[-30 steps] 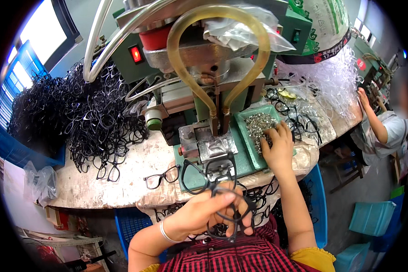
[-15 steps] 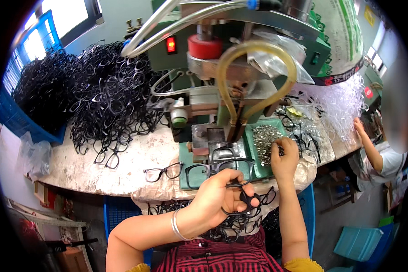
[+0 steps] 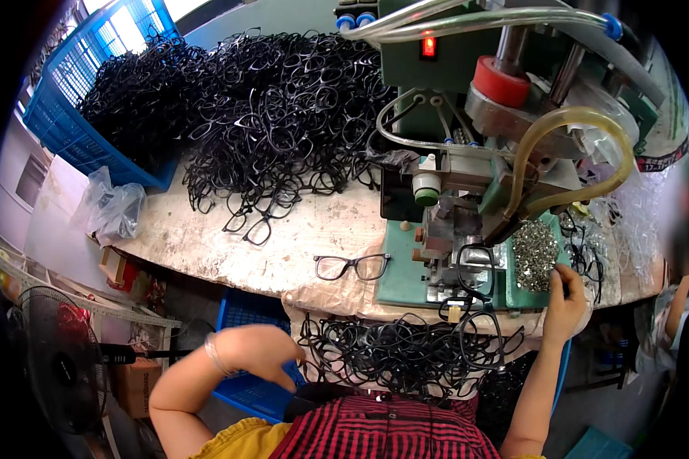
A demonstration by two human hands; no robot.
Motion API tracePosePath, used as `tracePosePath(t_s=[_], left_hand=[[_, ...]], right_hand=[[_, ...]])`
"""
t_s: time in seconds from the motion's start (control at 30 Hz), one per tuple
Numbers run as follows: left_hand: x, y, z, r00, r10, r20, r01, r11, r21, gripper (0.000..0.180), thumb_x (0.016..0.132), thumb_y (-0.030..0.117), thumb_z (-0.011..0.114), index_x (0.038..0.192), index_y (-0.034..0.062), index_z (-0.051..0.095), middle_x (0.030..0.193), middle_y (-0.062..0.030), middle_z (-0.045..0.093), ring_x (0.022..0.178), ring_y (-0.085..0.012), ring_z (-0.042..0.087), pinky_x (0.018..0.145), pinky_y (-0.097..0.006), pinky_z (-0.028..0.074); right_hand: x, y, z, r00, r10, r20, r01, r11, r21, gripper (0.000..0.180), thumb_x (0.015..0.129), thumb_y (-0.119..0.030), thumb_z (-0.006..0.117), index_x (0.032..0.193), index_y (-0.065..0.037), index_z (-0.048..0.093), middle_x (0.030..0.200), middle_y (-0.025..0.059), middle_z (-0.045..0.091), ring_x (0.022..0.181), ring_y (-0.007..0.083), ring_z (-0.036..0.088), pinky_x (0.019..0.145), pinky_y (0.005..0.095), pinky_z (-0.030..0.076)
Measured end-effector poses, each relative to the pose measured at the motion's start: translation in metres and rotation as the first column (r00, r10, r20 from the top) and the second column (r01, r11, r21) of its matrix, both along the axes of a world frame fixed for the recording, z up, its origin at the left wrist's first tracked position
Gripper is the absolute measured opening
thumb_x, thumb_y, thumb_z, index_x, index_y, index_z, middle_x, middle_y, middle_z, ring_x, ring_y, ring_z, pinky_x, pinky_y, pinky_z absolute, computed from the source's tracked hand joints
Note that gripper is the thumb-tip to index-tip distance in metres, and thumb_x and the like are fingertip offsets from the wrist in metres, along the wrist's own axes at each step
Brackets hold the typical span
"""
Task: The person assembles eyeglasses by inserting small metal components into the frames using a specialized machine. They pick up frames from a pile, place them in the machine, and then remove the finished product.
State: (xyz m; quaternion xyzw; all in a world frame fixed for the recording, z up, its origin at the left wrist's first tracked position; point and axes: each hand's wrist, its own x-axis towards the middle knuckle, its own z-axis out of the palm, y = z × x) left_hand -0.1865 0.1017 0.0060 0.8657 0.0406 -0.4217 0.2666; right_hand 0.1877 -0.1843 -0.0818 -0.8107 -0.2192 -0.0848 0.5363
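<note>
My left hand (image 3: 262, 353) hovers at the left end of the lap pile of black glasses frames (image 3: 390, 348). Its fingers are slightly blurred, curved and apart, with nothing visible in them. At the right, my right hand (image 3: 563, 306) has fingertips pinched at the edge of a green tray (image 3: 502, 294) holding small metal pieces (image 3: 535, 252). Whatever lies between those fingertips is too small to make out. One black glasses frame (image 3: 476, 268) stands tilted at the press fixture (image 3: 445, 229), touched by neither hand. Another glasses frame (image 3: 352, 267) lies on the table to the left.
A green press (image 3: 406, 92) with hoses rises over the fixture. A big heap of black frames (image 3: 283, 115) covers the back left, beside a blue crate (image 3: 76, 99). A plastic bag (image 3: 115, 206) lies at the table's left edge, and a fan (image 3: 57, 367) stands below.
My left hand has let go of the glasses frames and moved left and down to the lap pile. One frame now sits at the fixture. The view has swung left; my right hand stays by the tray.
</note>
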Motion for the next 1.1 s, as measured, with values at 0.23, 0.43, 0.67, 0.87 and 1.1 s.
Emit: tracePosePath(t_s=[0.23,0.43,0.67,0.87,1.1], left_hand=[[0.05,0.136,-0.054,0.386,0.234,0.892,-0.877,0.392,0.277,0.023,0.078,0.022,0.077,0.095,0.0085,0.071,0.095,-0.0165,0.065,0.09,-0.034,0.063,0.077,-0.042,0.051],[0.061,0.128,-0.148,0.243,-0.072,0.967,-0.932,0.258,0.253,0.015,0.087,0.019,0.068,0.087,0.007,0.059,0.089,-0.0131,0.056,0.088,-0.0337,0.055,0.074,-0.044,0.046],[0.079,0.082,-0.064,-0.104,0.206,0.973,-0.903,0.391,-0.18,0.016,0.101,0.017,0.054,0.092,0.0037,0.058,0.07,-0.0085,0.056,0.061,-0.0234,0.053,0.055,-0.036,0.042],[0.099,0.069,-0.089,0.507,0.628,0.591,-0.67,0.718,-0.188,0.029,0.097,0.02,0.059,0.118,0.0002,0.065,0.086,-0.0051,0.067,0.07,-0.0125,0.057,0.063,-0.028,0.048],[0.051,0.029,-0.023,0.084,0.928,0.363,-0.723,0.307,-0.619,0.021,0.101,0.014,0.053,0.102,0.0005,0.069,0.073,-0.0001,0.06,0.063,-0.006,0.051,0.059,-0.021,0.044]], right_hand=[[0.01,0.067,0.023,0.983,0.145,-0.113,-0.128,0.982,0.141,0.015,0.089,-0.004,0.066,0.102,0.001,0.07,0.092,0.0056,0.071,0.084,0.0134,0.064,0.08,0.026,0.049],[-0.002,0.0,-0.007,0.953,-0.094,0.288,0.129,0.986,-0.104,0.015,0.084,0.0,0.066,0.098,0.0,0.071,0.096,0.0119,0.07,0.093,0.0241,0.065,0.087,0.0338,0.049],[-0.035,-0.013,0.033,0.99,0.028,0.138,-0.02,0.998,-0.056,0.012,0.082,0.004,0.066,0.093,0.001,0.07,0.095,0.0111,0.068,0.091,0.0233,0.064,0.085,0.0327,0.048],[-0.027,0.096,0.067,0.943,0.31,0.117,-0.33,0.914,0.237,0.022,0.08,0.0,0.071,0.101,0.001,0.065,0.095,0.0078,0.068,0.09,0.0158,0.063,0.082,0.0284,0.048],[-0.057,0.102,0.066,0.845,0.515,-0.145,-0.333,0.719,0.61,0.05,0.082,0.007,0.067,0.128,0.004,0.046,0.093,0.0056,0.061,0.091,0.0103,0.058,0.084,0.0239,0.046]])
